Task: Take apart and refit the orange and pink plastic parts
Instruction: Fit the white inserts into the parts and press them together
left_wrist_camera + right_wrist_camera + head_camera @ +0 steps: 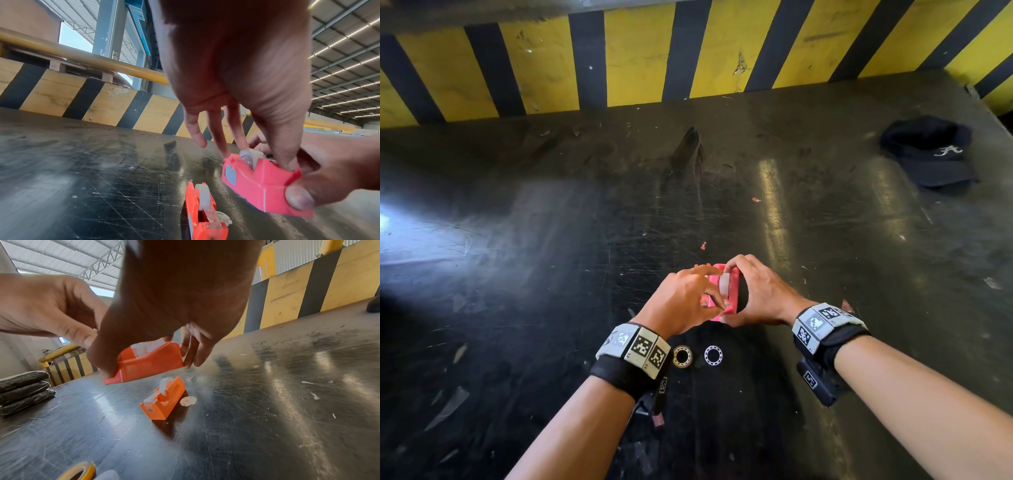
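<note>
Hands are meeting just above the table (pixel 825 240): right hand (pixel 760 294) is gripping the pink dispenser (pixel 732 291) end to end, left hand (pixel 685 301) is pinching its roll (pixel 724 284). Tugging sideways may be risking a slip onto the orange dispenser (pixel 203 216) at 9 o'clock. Two rings (pixel 682 356) are lying at 6 o'clock, cap (pixel 931 150) at 2.

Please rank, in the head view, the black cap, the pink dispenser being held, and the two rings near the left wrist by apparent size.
1. Black cap, though farthest away.
2. Pink dispenser, partly hidden by both hands.
3. The tape ring and white ring look about alike; I would not rank them.
</note>
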Demonstrator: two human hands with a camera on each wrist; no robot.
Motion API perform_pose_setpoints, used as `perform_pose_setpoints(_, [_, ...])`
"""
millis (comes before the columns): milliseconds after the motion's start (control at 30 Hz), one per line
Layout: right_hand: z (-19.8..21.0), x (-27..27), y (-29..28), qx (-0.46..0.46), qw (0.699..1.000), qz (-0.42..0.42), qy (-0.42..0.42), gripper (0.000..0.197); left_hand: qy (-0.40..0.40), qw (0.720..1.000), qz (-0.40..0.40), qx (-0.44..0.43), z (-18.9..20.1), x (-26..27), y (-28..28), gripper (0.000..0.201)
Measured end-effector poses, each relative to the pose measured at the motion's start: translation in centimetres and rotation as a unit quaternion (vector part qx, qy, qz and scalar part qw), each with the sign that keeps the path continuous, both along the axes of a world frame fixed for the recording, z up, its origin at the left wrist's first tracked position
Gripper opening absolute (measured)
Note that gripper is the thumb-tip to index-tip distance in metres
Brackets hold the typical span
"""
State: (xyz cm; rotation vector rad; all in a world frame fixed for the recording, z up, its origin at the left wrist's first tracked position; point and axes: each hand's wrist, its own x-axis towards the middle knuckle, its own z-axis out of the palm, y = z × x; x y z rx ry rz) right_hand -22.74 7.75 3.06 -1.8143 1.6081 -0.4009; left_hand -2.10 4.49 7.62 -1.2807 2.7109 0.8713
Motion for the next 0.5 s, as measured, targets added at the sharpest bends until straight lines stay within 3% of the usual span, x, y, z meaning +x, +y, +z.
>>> perform_pose_setpoints(233, [-0.3, -0.4, -0.2, -0.023, 1.0, -0.013, -0.016, 0.089, 0.016, 0.999, -0.013, -0.044, -0.4, -0.1, 0.6, 0.014])
perform_pose_setpoints(333, [-0.6, -0.7, 0.0, -0.022, 1.0, -0.008, -0.013, 0.087, 0.013, 0.999, -0.024, -0.038, -0.6, -0.2, 0.7, 0.031])
perform_pose_setpoints(500, [-1.4, -1.5, 0.0, -0.014, 1.0, 0.0, 0.001, 0.095, 0.134, 0.991, 0.021, 0.007, -1.6, 0.7, 0.2, 0.04])
